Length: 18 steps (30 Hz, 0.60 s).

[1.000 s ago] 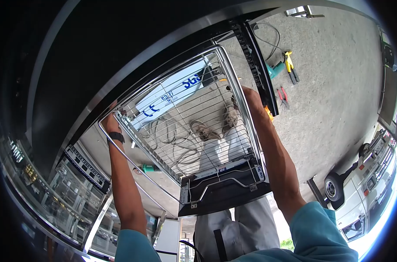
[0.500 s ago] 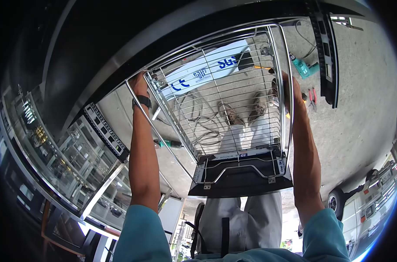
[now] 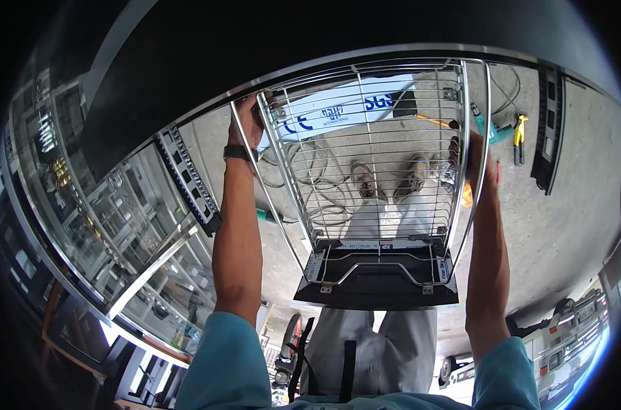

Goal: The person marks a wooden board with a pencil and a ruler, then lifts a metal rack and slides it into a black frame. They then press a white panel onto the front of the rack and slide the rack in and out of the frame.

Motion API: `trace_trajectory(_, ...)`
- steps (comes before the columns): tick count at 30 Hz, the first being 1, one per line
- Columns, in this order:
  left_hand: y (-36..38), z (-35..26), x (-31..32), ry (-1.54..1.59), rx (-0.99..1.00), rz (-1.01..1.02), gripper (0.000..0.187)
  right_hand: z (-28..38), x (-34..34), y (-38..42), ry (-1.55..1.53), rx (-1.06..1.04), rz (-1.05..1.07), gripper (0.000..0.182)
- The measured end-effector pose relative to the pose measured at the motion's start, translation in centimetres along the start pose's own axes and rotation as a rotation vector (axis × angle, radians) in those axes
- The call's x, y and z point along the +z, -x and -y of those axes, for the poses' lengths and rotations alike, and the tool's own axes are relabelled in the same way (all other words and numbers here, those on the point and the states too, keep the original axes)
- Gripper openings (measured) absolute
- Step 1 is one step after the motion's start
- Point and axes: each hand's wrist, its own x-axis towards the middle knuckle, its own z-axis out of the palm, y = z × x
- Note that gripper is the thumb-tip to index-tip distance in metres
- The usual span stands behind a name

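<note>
A chrome wire pull-out basket (image 3: 368,171) spans the space before me, its black front panel (image 3: 375,297) close to my thighs. At the far left corner my left hand (image 3: 247,121) is closed around the basket's side frame, a dark band on its wrist. My right hand (image 3: 473,160) grips the right side rail, its fingertips showing between the wires. The basket's far end meets the lower edge of a large black cabinet (image 3: 324,31); how they join there is hidden. Printed white wrapping (image 3: 344,109) shows through the wires.
Green power drill (image 3: 484,126), yellow-handled tool (image 3: 520,140) and a black slotted rail (image 3: 548,130) lie on the concrete at right. Coiled cable (image 3: 314,167) sits below the basket. A glass display case (image 3: 139,225) stands left; a white vehicle (image 3: 563,348) is behind at right.
My view has shifted, so the basket and both hands appear farther right. The yellow-handled tool has come into plain sight. Both hands keep their hold on the basket.
</note>
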Motion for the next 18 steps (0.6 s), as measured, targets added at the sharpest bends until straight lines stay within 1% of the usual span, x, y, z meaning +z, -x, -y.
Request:
trace_trajectory(1, 0.5, -0.3, -0.1, -0.037, -0.005, 0.03, 0.022, 0.1, 0.1, 0.1, 0.043, -0.015, 0.02, 0.027)
trace_trajectory(2, 0.9, -0.5, -0.1, -0.036, -0.01, 0.052, 0.028, 0.0, -0.4, -0.4, -0.031, 0.055, 0.045, 0.027)
trace_trajectory(4, 0.9, -0.5, -0.6, -0.057, -0.046, 0.074, 0.032, 0.8, 1.1, 0.0, -0.028, 0.145, -0.081, 0.028)
trace_trajectory(5, 0.9, -0.4, -0.8, -0.046, -0.035, 0.092, 0.032, 1.0, 2.0, 0.6, 0.009, 0.084, -0.095, 0.032)
trace_trajectory(6, 0.9, -0.4, -0.7, -0.005, -0.059, 0.082, 0.033, 1.0, 2.3, 1.0, 0.039, 0.042, -0.095, 0.032)
trace_trajectory(8, 1.1, -0.4, -0.6, -0.022, -0.038, 0.054, 0.036, 1.3, 3.1, 1.3, 0.081, 0.04, -0.133, 0.032)
trace_trajectory(10, 1.7, 0.0, -0.5, -0.011, -0.048, 0.029, 0.039, 1.0, 2.2, 0.8, 0.033, 0.039, -0.053, 0.032)
trace_trajectory(11, 2.5, 0.4, -0.6, -0.083, -0.049, -0.042, 0.044, 0.8, 1.8, 0.2, 0.047, 0.039, -0.094, 0.031)
trace_trajectory(12, 2.9, 1.5, -1.7, -0.1, -0.094, -0.084, 0.053, 1.0, 2.2, 0.2, 0.06, 0.034, -0.148, 0.031)
trace_trajectory(13, 3.9, 2.4, -3.1, 0.002, -0.154, -0.023, 0.061, 1.5, 2.8, 0.8, 0.06, 0.013, -0.193, 0.031)
trace_trajectory(14, 4.8, 3.7, -4.6, -0.105, -0.178, 0.094, 0.064, 2.0, 4.0, 1.3, 0.102, -0.05, -0.196, 0.031)
trace_trajectory(15, 6.2, 5.1, -5.6, -0.074, -0.277, 0.072, 0.068, 2.3, 5.0, 2.1, 0.144, -0.103, -0.206, 0.032)
trace_trajectory(16, 7.7, 5.8, -5.6, -0.006, -0.298, 0.125, 0.074, 2.7, 5.4, 2.6, 0.186, -0.146, -0.206, 0.033)
trace_trajectory(17, 8.8, 5.1, -4.1, -0.08, -0.339, 0.077, 0.08, 3.2, 5.9, 2.7, 0.265, -0.149, -0.166, 0.035)
trace_trajectory(18, 8.9, 4.9, -3.6, -0.081, -0.342, 0.077, 0.082, 3.7, 5.8, 2.7, 0.349, -0.147, -0.122, 0.036)
